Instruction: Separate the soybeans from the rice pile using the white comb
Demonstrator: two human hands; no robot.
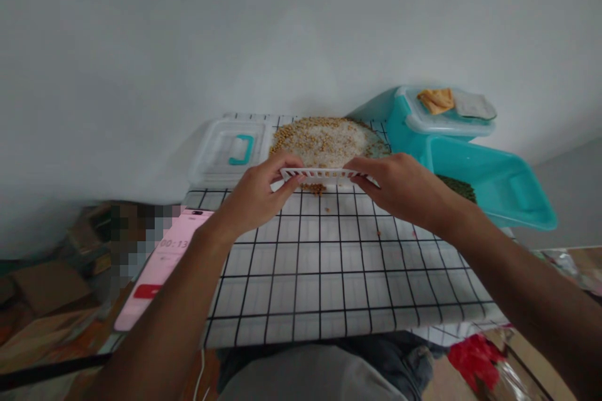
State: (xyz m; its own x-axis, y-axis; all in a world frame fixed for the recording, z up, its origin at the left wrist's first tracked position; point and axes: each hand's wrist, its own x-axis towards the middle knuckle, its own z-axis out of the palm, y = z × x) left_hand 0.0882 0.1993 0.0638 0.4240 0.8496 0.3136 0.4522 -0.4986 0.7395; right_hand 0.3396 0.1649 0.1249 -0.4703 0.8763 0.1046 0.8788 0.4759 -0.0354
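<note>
- Tray, white and slatted, spans the gap between two bare hands at the near edge of a heap of mixed grain; whether it touches the table is unclear.
- Left hand pinches one end, thumb below — clamped on the tray.
- Right hand is clamped on the opposite end, thumb and fingers closed over it.
- Brown beans lie just below the tray on a checked cloth.
- Clear lid, with a teal handle, lies left of the heap; a pink-screened phone sits nearer the person.
- Teal bin, right, holds green contents — a lidded box stands behind.
</note>
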